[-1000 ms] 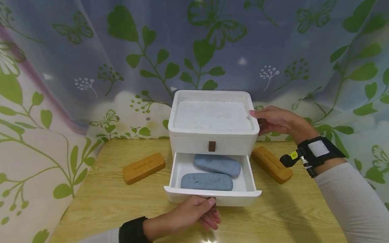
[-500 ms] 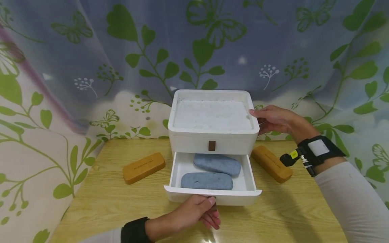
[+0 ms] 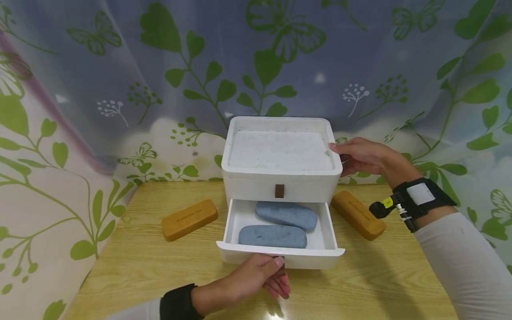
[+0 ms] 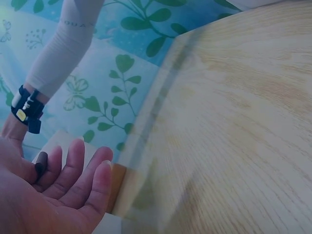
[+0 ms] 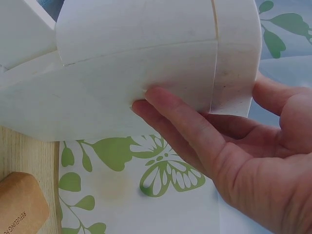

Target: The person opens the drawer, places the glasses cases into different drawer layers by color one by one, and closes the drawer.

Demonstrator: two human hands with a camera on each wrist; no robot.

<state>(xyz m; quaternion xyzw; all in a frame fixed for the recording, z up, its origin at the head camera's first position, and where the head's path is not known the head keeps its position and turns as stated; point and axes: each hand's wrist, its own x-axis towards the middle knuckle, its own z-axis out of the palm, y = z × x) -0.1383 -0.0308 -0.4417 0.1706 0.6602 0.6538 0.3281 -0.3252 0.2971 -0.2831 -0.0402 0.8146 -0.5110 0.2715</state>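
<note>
A white two-drawer box (image 3: pixel 260 186) stands in the middle with its lower drawer (image 3: pixel 233 231) pulled out. Two blue, rounded glasses cases lie inside: the front case (image 3: pixel 273 236) and, tilted behind it, the back case (image 3: pixel 286 215). My left hand (image 3: pixel 250 278) pinches the dark brown pull tab (image 3: pixel 283 269) on that drawer's front between thumb and fingers. In the left wrist view a dark bit of the tab (image 4: pixel 42 165) shows beside the thumb. My right hand (image 3: pixel 362 155) rests on the box's right side, fingers (image 5: pixel 183 114) extended along the wall and thumb at the top rim.
On the wooden table (image 3: pixel 152 280), an orange-brown glasses case (image 3: pixel 190 220) lies left of the box and another orange-brown case (image 3: pixel 358 216) lies right of it. The upper drawer (image 3: pixel 248 189) is closed. A leaf-patterned curtain (image 3: pixel 192 106) hangs close behind the box.
</note>
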